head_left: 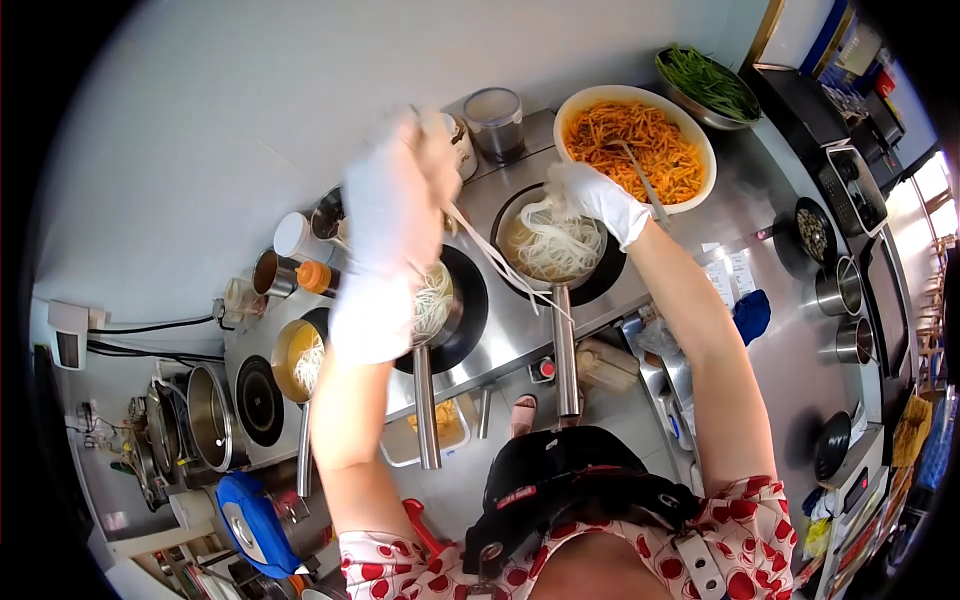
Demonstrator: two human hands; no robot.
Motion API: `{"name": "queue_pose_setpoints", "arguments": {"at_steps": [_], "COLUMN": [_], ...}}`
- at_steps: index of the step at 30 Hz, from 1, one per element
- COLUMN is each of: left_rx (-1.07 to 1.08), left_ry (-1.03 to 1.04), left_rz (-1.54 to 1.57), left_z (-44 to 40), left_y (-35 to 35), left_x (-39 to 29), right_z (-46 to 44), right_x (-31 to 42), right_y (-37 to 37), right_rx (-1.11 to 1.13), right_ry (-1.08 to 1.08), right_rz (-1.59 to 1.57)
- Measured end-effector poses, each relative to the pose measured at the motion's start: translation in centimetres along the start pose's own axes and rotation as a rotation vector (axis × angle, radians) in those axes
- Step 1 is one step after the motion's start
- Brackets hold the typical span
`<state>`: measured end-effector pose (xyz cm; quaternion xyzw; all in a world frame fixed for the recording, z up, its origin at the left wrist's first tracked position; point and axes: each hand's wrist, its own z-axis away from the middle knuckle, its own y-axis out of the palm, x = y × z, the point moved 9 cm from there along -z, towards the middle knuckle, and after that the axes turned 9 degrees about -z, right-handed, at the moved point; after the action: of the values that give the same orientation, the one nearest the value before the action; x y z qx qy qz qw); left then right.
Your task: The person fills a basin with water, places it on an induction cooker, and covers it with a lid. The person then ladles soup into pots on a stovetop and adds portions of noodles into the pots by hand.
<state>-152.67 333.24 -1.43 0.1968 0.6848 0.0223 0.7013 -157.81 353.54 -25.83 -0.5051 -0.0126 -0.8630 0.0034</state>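
Note:
My left hand [385,205], in a white glove and smeared by motion, is raised above the middle pan. Long white noodle strands [500,262] hang from its closed fingers and trail toward the right pan's handle. My right hand [597,200], also gloved, is at the far rim of the right saucepan [566,350], its fingers closed on part of the white noodles [555,243] lying in it. More noodles [433,302] lie in the middle saucepan [425,400]. A third pan [290,355] on the left holds yellowish liquid and noodles.
Behind the right pan stands a white bowl [708,175] of shredded orange food with a utensil. A metal bowl of green stalks [708,85] is beyond it. Jars, including a lidded container [494,120], line the wall. An orange-capped bottle [316,277] and steel pot [215,415] are left.

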Motion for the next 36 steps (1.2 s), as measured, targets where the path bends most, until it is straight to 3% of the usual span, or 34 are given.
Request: {"name": "queue_pose_setpoints", "arguments": {"at_steps": [2,4,5,7,9,10,11,13,14,17,20,25,31,33,36], "left_rx": [-0.064,0.033,-0.114,-0.408,-0.467,-0.489,-0.252,0.219,0.627,0.423,-0.550,-0.237,-0.464,-0.381,-0.309], "left_ry": [0.119,0.246,0.290,0.381,0.587,0.690,0.609,0.426,0.288,0.403,0.511,0.305,0.065,0.022,-0.038], "left_rz": [-0.106,-0.089,-0.133,-0.220,-0.382,-0.468,-0.364,-0.139,0.064,-0.046,-0.209,-0.012,0.211,0.272,0.317], "left_z": [0.1,-0.2,-0.1,0.8,2.1,2.8,1.2,-1.3,-0.5,-0.8,2.4,0.3,-0.3,-1.1,-2.0], "left_y": [-0.1,-0.1,-1.0,-2.3,-3.4,-4.0,-5.9,-11.3,-9.7,-14.7,-16.7,-19.6,-23.5,-24.6,-26.0], "left_x": [-5.3,-9.3,-11.1,-14.7,-18.1,-19.8,-21.2,-24.6,-24.2,-24.9,-21.8,-14.5,-4.6,-1.1,5.7], "right_z": [3.1,6.3,7.7,11.5,13.3,12.5,12.2,13.5,15.1,18.9,19.9,18.7,10.8,8.0,3.7], "right_x": [1.7,4.6,5.2,5.3,3.1,0.4,0.7,4.2,7.2,16.4,22.5,24.7,16.7,12.9,7.1], "right_y": [0.2,3.3,4.6,10.4,15.4,16.5,16.8,18.2,19.1,21.5,22.7,25.0,28.6,29.6,29.5], "right_rx": [-0.185,-0.032,0.046,0.563,0.670,0.684,0.563,0.487,0.496,0.453,0.390,0.303,0.435,0.509,0.367], "right_ry": [-0.006,-0.296,-0.428,-0.774,-0.623,-0.311,-0.290,-0.435,-0.490,-0.755,-0.706,-0.690,-0.520,-0.466,-0.564], "right_rz": [0.729,0.468,0.329,0.300,0.345,0.565,0.851,0.931,0.889,0.609,0.477,0.389,0.229,0.141,0.474]}}
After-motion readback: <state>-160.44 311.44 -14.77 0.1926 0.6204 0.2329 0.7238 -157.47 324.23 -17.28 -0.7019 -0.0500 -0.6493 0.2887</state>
